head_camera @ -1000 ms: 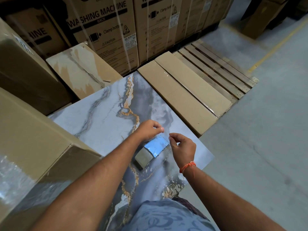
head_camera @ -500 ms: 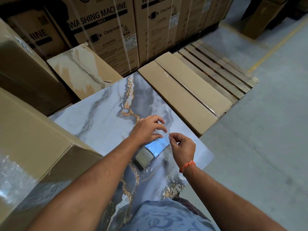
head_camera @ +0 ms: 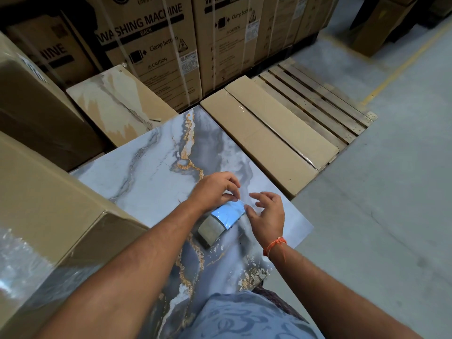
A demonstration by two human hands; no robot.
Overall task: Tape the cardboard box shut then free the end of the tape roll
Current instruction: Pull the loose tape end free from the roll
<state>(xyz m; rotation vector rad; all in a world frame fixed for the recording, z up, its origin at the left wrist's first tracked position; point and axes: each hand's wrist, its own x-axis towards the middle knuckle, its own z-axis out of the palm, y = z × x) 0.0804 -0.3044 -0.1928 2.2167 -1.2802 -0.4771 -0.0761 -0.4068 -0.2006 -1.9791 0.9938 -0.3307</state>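
A clear tape roll (head_camera: 216,225) lies on the marbled grey slab (head_camera: 151,177), its top shining blue. My left hand (head_camera: 214,189) comes in from the left, and its fingertips pinch at the roll's far edge. On the roll's right side is my right hand (head_camera: 267,216), with an orange thread on the wrist. Its fingers are spread and its thumb tip touches the roll's right edge. I cannot make out a loose tape end. A long flat cardboard box (head_camera: 269,140) with clear tape along its seam lies on the pallet behind the slab.
A large cardboard box (head_camera: 49,204) with shiny wrap stands at my left against the slab. Washing machine cartons (head_camera: 146,40) line the back. A wooden pallet (head_camera: 318,101) lies beyond the flat box, and concrete floor (head_camera: 379,192) with a yellow line runs to the right.
My left hand lifted its fingers off the roll, then came back down and pinched at its far edge. My right hand went from a pinch to spread fingers, closer to the roll.
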